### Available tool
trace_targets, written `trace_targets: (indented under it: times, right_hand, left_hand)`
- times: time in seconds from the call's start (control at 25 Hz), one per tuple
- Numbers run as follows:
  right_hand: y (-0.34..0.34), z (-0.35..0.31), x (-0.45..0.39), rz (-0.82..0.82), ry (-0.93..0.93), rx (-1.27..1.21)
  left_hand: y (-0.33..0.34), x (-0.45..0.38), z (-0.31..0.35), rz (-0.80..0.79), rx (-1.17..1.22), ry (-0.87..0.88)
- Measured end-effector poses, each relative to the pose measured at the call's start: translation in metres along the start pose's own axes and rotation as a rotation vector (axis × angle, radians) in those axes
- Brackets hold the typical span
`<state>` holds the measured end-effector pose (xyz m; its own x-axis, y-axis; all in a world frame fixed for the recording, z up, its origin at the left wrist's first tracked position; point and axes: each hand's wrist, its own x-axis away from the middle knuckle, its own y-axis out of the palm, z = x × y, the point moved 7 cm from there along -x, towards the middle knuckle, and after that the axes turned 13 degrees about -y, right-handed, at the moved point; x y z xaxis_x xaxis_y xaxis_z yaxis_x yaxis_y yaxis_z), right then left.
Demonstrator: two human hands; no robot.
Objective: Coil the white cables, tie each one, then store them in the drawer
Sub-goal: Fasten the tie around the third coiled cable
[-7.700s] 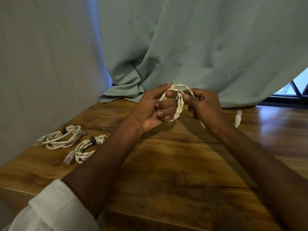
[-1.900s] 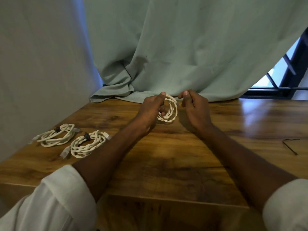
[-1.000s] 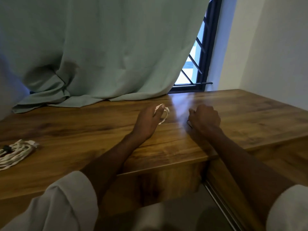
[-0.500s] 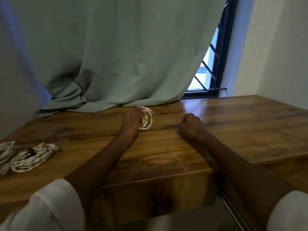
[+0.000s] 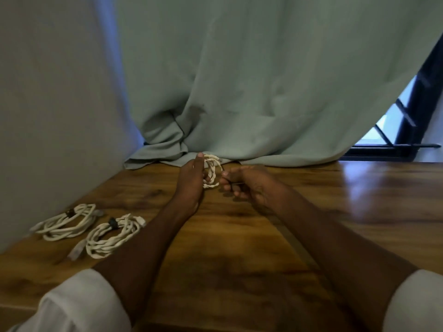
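Wooden table (image 5: 239,255), green curtain (image 5: 263,80) behind. Your left hand (image 5: 191,180) grips coiled white cable (image 5: 212,172); your right hand (image 5: 251,185) pinches thin black tie (image 5: 236,184). No readable writing.

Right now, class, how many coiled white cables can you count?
3. Two tied coils lie on the table's left: the outer coil and the inner coil. The left hand holds the third coil.

no readable text, no labels, no brands, no numbers, no signs anywhere
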<state>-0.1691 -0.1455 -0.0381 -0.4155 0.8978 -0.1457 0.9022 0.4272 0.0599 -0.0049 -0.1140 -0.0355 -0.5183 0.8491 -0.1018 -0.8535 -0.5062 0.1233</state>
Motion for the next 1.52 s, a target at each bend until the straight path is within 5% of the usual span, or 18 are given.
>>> trace_targets:
  times: [0.36, 0.72, 1.12, 1.52]
  right_hand:
    - [0.002, 0.016, -0.017, -0.054, 0.074, -0.281]
    - [0.009, 0.016, -0.012, 0.029, 0.035, -0.174]
    - [0.018, 0.014, -0.002, 0.049, 0.215, -0.643]
    - [0.014, 0.017, 0.0, 0.193, 0.157, -0.472]
  left_hand:
    - [0.001, -0.02, -0.006, -0.053, -0.022, 0.082]
    - [0.012, 0.006, 0.008, -0.126, -0.147, 0.116]
    - [0.028, 0.019, 0.012, -0.239, -0.274, 0.163]
    - [0.032, 0.031, 0.02, -0.262, -0.435, 0.325]
